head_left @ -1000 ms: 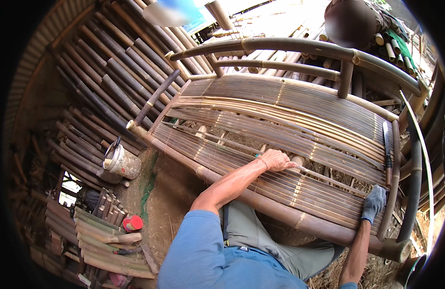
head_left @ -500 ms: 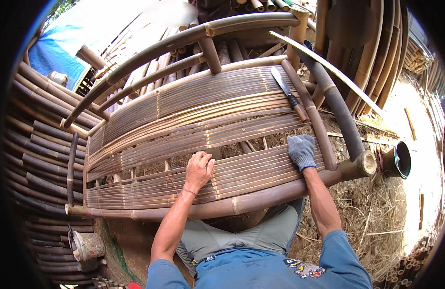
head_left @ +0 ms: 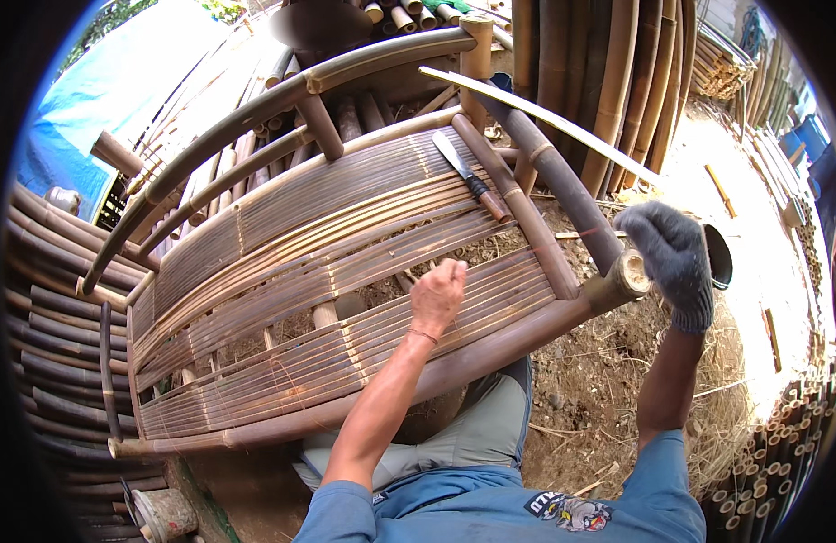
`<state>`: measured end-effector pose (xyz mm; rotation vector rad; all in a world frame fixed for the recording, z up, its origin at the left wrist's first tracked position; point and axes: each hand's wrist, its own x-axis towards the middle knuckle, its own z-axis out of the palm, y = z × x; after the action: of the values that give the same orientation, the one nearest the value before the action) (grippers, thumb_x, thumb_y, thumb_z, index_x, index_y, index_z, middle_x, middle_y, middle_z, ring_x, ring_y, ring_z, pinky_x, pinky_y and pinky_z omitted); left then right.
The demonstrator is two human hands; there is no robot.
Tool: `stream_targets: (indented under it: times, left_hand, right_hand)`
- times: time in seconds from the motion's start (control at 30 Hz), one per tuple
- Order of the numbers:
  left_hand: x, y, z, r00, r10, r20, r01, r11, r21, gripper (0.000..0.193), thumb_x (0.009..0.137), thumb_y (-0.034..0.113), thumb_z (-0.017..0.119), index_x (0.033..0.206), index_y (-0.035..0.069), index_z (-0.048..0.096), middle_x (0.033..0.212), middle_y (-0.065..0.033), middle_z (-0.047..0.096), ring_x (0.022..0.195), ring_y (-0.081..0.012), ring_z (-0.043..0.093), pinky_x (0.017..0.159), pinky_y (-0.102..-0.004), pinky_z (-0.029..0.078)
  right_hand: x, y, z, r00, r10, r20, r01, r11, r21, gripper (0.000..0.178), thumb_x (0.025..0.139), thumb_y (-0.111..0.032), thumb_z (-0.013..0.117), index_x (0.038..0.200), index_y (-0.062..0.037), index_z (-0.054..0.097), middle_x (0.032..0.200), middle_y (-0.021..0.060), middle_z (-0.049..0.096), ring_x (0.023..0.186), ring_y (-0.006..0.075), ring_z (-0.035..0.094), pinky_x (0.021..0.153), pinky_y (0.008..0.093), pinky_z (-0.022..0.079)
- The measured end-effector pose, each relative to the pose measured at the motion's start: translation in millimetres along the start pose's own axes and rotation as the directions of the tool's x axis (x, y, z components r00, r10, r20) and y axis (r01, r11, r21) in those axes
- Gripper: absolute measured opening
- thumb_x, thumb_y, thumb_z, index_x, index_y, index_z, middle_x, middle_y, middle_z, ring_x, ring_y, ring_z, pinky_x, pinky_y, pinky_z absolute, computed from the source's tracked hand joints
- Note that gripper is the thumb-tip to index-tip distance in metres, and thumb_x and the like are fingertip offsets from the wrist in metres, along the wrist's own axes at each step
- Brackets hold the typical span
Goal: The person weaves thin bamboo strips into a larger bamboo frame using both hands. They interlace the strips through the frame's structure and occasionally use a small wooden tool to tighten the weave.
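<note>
Outdoor bamboo yard, bare earth floor [head_left: 608, 362], bamboo poles [head_left: 563, 81] standing at the far side: a person is working on a curved slatted bamboo seat [head_left: 327, 271].

The left hand [head_left: 439, 294] is resting on the near slats [head_left: 346, 357], right of centre, fingers curled narrow; whether it is pinching a thin strip cannot be told. The right hand [head_left: 669, 258], in 1 grey glove, is hovering loosely curled, holding nothing, just beside the cut end of the near rail [head_left: 631, 271] at the right. To do this well, the bare hand is probably best pressing each slat flat against its neighbour while the gloved hand is steadying the rail. Counted: 2 hands, 1 glove, 1 knife [head_left: 468, 174] lying on the far slats, 1 blue tarpaulin [head_left: 92, 118] far left, 1 seat.
</note>
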<state>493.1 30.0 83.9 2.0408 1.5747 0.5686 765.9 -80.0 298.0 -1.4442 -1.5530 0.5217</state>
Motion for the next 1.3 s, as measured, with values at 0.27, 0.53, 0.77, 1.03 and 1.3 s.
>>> stream_targets:
  times: [0.27, 0.53, 0.77, 1.03, 1.3]
  left_hand:
    - [41, -107, -14, 0.94, -0.225, 0.255, 0.155, 0.951, 0.268, 0.027, 0.088, 0.015, 0.053, 0.092, -0.002, 0.074, 0.104, -0.0251, 0.07, 0.099, -0.0436, 0.067, 0.083, -0.0492, 0.056]
    - [92, -86, 47, 0.769, 0.024, 0.638, 0.02, 0.998, -0.062, 0.029, 0.083, 0.01, 0.056, 0.106, -0.007, 0.065, 0.1, -0.0247, 0.069, 0.092, -0.0327, 0.065, 0.079, -0.042, 0.049]
    - [64, -102, 30, 0.879, -0.259, 0.401, 0.321, 0.942, -0.095, 0.024, 0.083, 0.02, 0.07, 0.094, 0.0, 0.076, 0.081, -0.0126, 0.073, 0.073, -0.0209, 0.065, 0.069, -0.0366, 0.051]
    - [40, -82, -54, 0.779, -0.046, 0.625, 0.559, 0.502, -0.66, 0.009, 0.088, 0.014, 0.074, 0.093, 0.006, 0.074, 0.084, -0.0025, 0.07, 0.061, -0.0065, 0.054, 0.059, -0.0226, 0.047]
    - [47, -59, -52, 0.735, -0.283, 0.616, 0.669, 0.449, -0.592, 0.009, 0.092, 0.014, 0.068, 0.096, 0.006, 0.071, 0.081, -0.0024, 0.071, 0.051, -0.0028, 0.051, 0.041, -0.0195, 0.039]
  right_hand:
    - [84, 125, 142, 0.999, 0.041, 0.025, 0.005, 0.44, -0.898, 0.022, 0.091, -0.024, 0.06, 0.084, -0.0109, 0.075, 0.083, 0.0101, 0.07, 0.08, 0.0274, 0.071, 0.073, 0.0446, 0.055]
    - [76, 281, 330, 0.611, 0.261, 0.748, 0.125, 0.9, -0.417, 0.027, 0.081, -0.021, 0.061, 0.093, -0.0018, 0.075, 0.095, 0.0227, 0.073, 0.075, 0.0319, 0.069, 0.071, 0.0445, 0.053]
    - [84, 233, 330, 0.481, 0.229, 0.846, 0.168, 0.923, -0.346, 0.031, 0.08, -0.022, 0.061, 0.098, 0.0004, 0.072, 0.096, 0.0237, 0.072, 0.083, 0.0383, 0.069, 0.075, 0.0443, 0.053]
    - [29, 158, 265, 0.845, -0.32, 0.428, 0.312, 0.946, 0.091, 0.034, 0.083, -0.028, 0.074, 0.111, -0.0079, 0.072, 0.114, 0.0152, 0.069, 0.108, 0.0307, 0.065, 0.098, 0.0401, 0.05]
    - [-43, 78, 82, 0.921, -0.387, -0.044, 0.377, 0.86, 0.344, 0.029, 0.101, -0.019, 0.053, 0.081, 0.0002, 0.061, 0.078, 0.0084, 0.061, 0.074, 0.0188, 0.06, 0.083, 0.0443, 0.061]
